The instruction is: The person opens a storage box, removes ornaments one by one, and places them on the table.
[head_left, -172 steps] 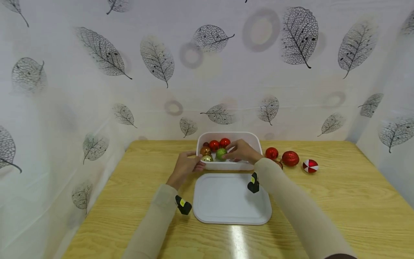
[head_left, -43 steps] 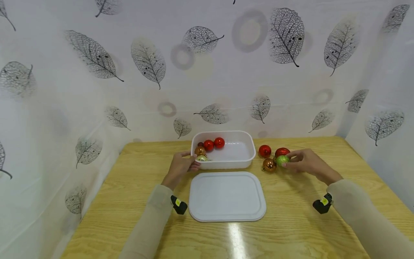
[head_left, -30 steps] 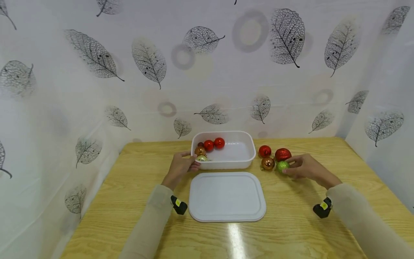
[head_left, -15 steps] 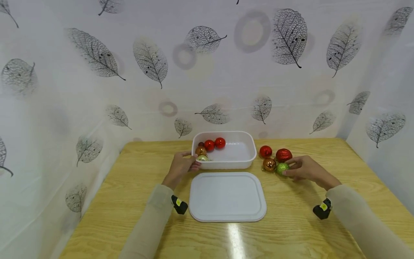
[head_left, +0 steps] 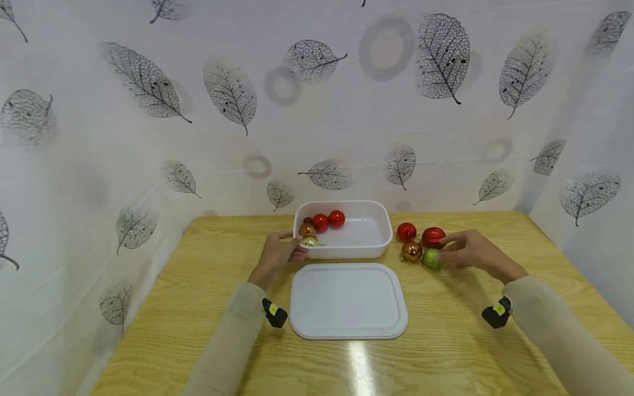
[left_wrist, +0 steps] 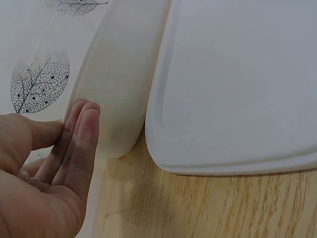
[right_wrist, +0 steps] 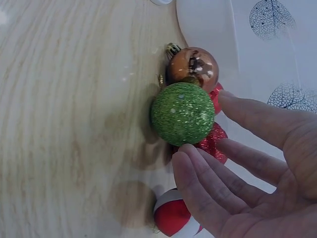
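My left hand point(head_left: 277, 254) holds the near left corner of a white plastic box point(head_left: 354, 252), thumb at its rim and fingers along the outer wall; the left wrist view shows this hand point(left_wrist: 59, 173) too. On the table to the right, my right hand point(head_left: 474, 254) is beside a glittery green Christmas ball point(head_left: 432, 259). In the right wrist view its fingers are spread and apart from the green ball point(right_wrist: 183, 114). Close to that ball lie a copper ball point(head_left: 411, 251), a red glitter ball point(head_left: 433, 237) and a shiny red ball point(head_left: 406, 231).
Inside the box, several red, copper and gold balls point(head_left: 321, 222) sit at its left end. A white lid point(head_left: 349, 301) lies flat in front of the box. A red-and-white ball point(right_wrist: 174, 214) shows under the right hand. Behind the table hangs a leaf-print curtain point(head_left: 327, 121).
The right hand carried the green ball from the box to the table on the right, then let go and drew slightly back. The left hand kept its hold on the box.
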Motion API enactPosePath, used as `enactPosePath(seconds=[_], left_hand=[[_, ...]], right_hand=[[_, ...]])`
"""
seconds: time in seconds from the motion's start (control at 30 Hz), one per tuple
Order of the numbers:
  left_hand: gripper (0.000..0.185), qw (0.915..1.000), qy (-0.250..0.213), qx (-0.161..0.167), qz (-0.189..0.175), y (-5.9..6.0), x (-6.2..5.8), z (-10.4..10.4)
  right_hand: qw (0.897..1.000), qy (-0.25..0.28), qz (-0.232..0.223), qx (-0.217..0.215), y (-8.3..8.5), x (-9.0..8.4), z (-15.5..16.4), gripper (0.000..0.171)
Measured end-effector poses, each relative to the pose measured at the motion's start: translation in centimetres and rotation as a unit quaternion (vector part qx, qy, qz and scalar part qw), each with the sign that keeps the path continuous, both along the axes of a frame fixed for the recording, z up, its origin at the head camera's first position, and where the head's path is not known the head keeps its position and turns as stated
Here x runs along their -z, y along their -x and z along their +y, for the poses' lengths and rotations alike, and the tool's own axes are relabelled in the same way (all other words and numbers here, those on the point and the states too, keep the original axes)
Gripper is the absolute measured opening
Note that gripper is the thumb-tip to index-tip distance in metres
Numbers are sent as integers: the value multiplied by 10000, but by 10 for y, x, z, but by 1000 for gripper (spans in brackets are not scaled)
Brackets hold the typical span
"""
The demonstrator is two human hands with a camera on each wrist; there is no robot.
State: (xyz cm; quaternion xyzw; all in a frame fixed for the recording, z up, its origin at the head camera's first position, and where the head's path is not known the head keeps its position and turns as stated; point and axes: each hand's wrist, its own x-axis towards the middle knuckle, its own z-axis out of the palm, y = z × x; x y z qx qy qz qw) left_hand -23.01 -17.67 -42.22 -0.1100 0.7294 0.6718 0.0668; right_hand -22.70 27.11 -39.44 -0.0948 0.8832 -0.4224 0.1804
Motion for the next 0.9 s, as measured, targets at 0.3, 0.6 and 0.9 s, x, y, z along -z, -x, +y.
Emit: enactPosePath(seconds=[0.3, 0.6, 0.9], left_hand=[[41, 9999, 90, -34, -69, 0, -1, 0], [41, 9999, 106, -55, -95, 0, -2, 0], [41, 10000, 13, -35, -66, 1, 0, 0]], right_hand=[[9994, -289, 174, 90, 11, -18, -8, 70], [9988, -324, 363, -7, 25, -44, -33, 68], [9990, -97, 434, -2, 41, -51, -72, 61]])
